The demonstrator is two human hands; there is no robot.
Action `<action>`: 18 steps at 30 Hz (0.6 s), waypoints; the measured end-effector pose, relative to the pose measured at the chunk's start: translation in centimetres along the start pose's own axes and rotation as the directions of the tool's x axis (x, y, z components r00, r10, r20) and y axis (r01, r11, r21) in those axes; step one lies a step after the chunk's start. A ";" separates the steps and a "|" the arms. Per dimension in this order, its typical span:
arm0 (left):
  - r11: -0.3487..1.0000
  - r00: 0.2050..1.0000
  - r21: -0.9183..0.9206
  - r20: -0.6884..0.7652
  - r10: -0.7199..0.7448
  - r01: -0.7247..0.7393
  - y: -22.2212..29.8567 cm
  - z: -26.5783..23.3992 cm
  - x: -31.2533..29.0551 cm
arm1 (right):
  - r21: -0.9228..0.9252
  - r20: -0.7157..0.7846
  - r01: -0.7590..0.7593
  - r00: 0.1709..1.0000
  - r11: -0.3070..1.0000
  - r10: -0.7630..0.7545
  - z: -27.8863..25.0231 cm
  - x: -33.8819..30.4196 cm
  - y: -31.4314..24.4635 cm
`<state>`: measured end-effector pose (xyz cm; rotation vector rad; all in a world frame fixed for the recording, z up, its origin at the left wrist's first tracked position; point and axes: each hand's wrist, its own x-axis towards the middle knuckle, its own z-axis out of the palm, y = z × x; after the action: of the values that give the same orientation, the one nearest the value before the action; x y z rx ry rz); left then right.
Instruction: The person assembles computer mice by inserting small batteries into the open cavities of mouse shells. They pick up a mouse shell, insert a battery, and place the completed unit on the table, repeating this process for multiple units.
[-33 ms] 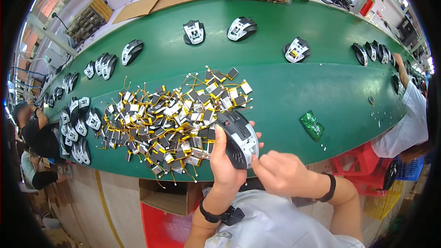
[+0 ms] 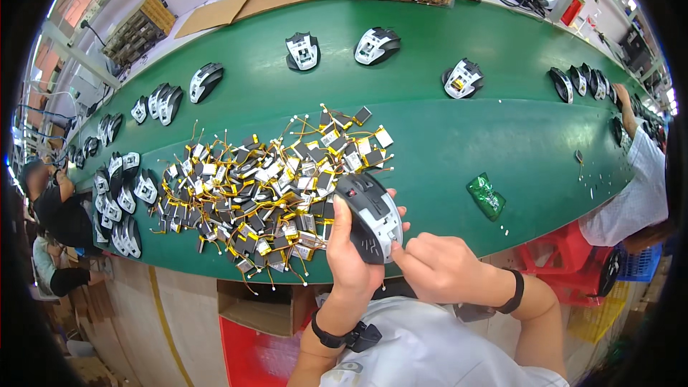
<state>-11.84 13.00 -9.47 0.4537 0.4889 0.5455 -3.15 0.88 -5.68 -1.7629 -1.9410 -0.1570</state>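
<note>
My left hand grips a black and white computer mouse tilted above the near edge of the table, thumb on one side and fingertips round the other. At the mouse's lower end my right hand is closed in a pinch, its fingertips touching or very near the white part. Whatever sits between those fingertips is hidden. Just left of the held mouse spreads a large heap of small battery packs, silver and dark with yellow tape and thin wires ending in white plugs.
On the green table lie several more mice, such as one with a yellow part inside. A green packet lies to the right. Co-workers sit at both ends; one's hand reaches toward mice. A cardboard box stands below the edge.
</note>
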 end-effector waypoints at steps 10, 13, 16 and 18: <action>0.990 0.944 -0.081 0.300 0.137 -0.118 0.4 0.3 -0.5 | 0.806 -0.100 -0.318 0.758 0.499 0.644 2.0 -1.9 -2.0; 0.973 0.899 -0.079 0.373 0.230 -0.216 0.3 -0.4 -0.1 | 0.922 0.294 -0.385 0.638 -0.035 0.711 1.9 -1.1 -1.8; 0.969 0.890 -0.064 0.385 0.243 -0.237 0.8 -0.5 -0.4 | 0.806 0.557 -0.559 0.606 -0.194 0.568 0.7 -0.3 -1.2; 0.958 0.877 0.007 0.406 0.258 -0.285 0.8 -0.7 -0.3 | 0.820 0.553 -0.532 0.636 -0.213 0.538 1.2 -0.6 -1.0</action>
<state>-12.71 13.62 -9.49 0.6880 0.0438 0.6879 -4.45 0.65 -6.77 -1.2607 -0.4815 1.2389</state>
